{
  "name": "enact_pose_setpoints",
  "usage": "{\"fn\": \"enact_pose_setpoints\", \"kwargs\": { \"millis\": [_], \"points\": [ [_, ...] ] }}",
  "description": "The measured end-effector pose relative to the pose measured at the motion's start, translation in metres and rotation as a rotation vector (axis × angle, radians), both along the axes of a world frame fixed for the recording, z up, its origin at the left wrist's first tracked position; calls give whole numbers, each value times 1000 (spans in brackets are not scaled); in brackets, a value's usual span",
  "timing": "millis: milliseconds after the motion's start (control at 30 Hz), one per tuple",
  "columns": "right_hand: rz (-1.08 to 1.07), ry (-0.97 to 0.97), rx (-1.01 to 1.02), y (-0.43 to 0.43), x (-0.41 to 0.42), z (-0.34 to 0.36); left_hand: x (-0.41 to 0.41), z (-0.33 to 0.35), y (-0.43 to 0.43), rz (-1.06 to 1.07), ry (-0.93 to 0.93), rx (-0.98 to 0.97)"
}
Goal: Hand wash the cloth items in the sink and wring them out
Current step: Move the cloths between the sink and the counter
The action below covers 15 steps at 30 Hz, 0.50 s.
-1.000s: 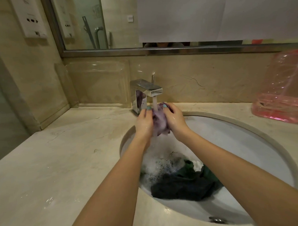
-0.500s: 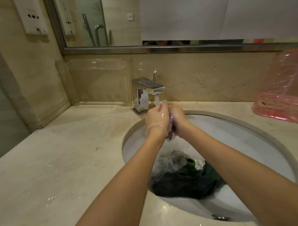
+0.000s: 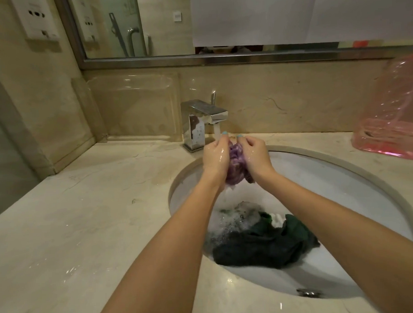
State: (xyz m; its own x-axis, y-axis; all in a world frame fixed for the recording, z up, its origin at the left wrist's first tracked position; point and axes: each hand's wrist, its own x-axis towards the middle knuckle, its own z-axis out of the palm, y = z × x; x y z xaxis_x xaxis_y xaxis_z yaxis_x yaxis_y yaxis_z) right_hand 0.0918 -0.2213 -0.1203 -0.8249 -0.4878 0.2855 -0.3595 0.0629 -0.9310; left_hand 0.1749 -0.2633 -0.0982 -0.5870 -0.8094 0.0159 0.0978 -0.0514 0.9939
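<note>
A: What fills most of the view?

B: A beige marble countertop point(image 3: 86, 230), wet in patches, running left to right. A metal-framed wall mirror point(image 3: 135, 30) hangs on the far wall above it.

A: And the basin?

B: A white oval sink basin point(image 3: 347, 193) is sunk into the counter, right of centre. On the counter at the far right stands a pink translucent plastic container point(image 3: 391, 126). At the far left a clear acrylic tray point(image 3: 133, 107) leans against the wall.

A: Where is the laundry?

B: A heap of dark green and black cloth point(image 3: 262, 248) lies in the near part of the basin. White suds point(image 3: 233, 216) sit along its far left side.

A: Is the tap running?

B: Yes. A square chrome faucet point(image 3: 199, 123) stands at the far rim, and a stream of water point(image 3: 217, 131) falls from it at the far edge of the left hand point(image 3: 216, 156).

A: What are the hands doing?

B: Both are wet, with fingers curled. The left hand and right hand point(image 3: 255, 154) grip a small bunched purple cloth point(image 3: 236, 162) squeezed between them. They hold it above the far side of the basin, just near of the spout.

A: Anything smaller?

B: A round metal fitting point(image 3: 308, 293) on the basin's near wall.
</note>
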Motion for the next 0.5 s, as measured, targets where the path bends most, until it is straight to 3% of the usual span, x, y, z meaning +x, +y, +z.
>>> {"fn": "enact_pose_setpoints", "kwargs": {
  "millis": [100,267,367,500],
  "points": [
    [15,-101,75,4,-2,-11,-1,-6,-8,23,94,31],
    [306,-576,-9,-2,7,-14,5,-10,-26,70,204,160],
    [305,-631,-152,-7,7,-14,7,-9,-26,76,162,282],
    [246,-565,-324,-7,7,4,5,-13,-25,159,11,122]
  ]
}}
